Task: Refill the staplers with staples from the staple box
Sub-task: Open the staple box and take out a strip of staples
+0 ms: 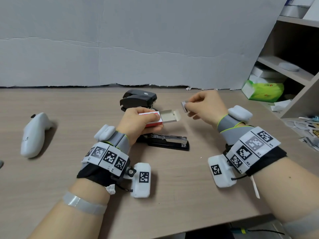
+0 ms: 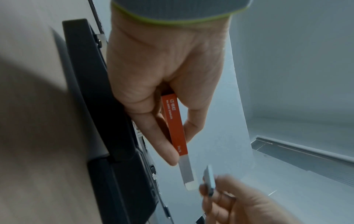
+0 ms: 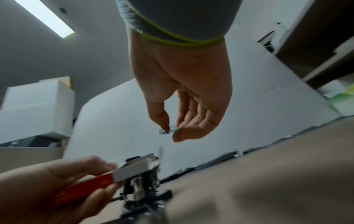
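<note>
My left hand [image 1: 138, 123] grips a red staple box [image 1: 153, 120] above the table, its pale inner tray [image 1: 170, 115] slid out to the right. The same box [image 2: 175, 125] shows between thumb and fingers in the left wrist view. My right hand [image 1: 203, 106] pinches a silvery strip of staples [image 1: 184, 106] just right of the tray; the strip [image 3: 168, 130] sits between thumb and fingertips. A black stapler [image 1: 165, 141] lies opened on the table under my left hand, its metal channel exposed. Two more black staplers [image 1: 139, 100] stand behind, closed.
A white handheld controller [image 1: 34, 133] lies at the left of the wooden table [image 1: 189, 178]. A grey board [image 1: 120, 49] stands along the back edge. Shelving [image 1: 293, 66] with a green tissue pack [image 1: 264, 89] is at the right, papers [image 1: 307, 128] below it.
</note>
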A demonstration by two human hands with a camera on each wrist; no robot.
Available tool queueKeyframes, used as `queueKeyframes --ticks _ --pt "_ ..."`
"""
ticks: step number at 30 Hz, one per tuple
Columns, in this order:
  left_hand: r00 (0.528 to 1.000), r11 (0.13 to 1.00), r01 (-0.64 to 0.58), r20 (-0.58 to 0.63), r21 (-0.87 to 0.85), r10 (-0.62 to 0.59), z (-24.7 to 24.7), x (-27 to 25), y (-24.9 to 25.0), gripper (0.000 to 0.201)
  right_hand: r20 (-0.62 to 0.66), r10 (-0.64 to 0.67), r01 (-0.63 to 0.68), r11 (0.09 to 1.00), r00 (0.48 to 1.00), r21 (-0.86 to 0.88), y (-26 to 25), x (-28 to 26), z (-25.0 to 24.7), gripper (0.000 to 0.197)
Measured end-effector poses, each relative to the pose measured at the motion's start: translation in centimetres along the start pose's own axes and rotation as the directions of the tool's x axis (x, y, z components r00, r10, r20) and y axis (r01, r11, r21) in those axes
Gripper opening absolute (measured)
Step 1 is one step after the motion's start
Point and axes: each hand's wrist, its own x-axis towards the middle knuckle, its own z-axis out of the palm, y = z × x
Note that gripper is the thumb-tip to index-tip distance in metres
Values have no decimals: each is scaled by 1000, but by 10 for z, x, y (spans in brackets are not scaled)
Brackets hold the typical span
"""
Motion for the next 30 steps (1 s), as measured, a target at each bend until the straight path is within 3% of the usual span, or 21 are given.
queueKeyframes --ticks 3,7,22,27,30 --pt "1000 1000 0 -14 -10 0 1 1 -1 24 116 153 -127 970 981 -208 16 0 -4 8" --pt "1000 1000 -2 -10 1 2 1 1 -2 25 246 235 -118 904 940 -412 29 -3 5 8" --pt "1000 1000 -17 3 24 17 -1 3 -4 24 249 186 -53 887 951 -459 45 6 -4 8" --pt "999 998 -38 21 57 37 2 0 -1 16 301 169 23 839 938 -543 37 -2 -2 24" --pt "998 993 -42 46 109 37 6 -2 1 15 313 144 26 877 939 -479 31 -3 -1 35"
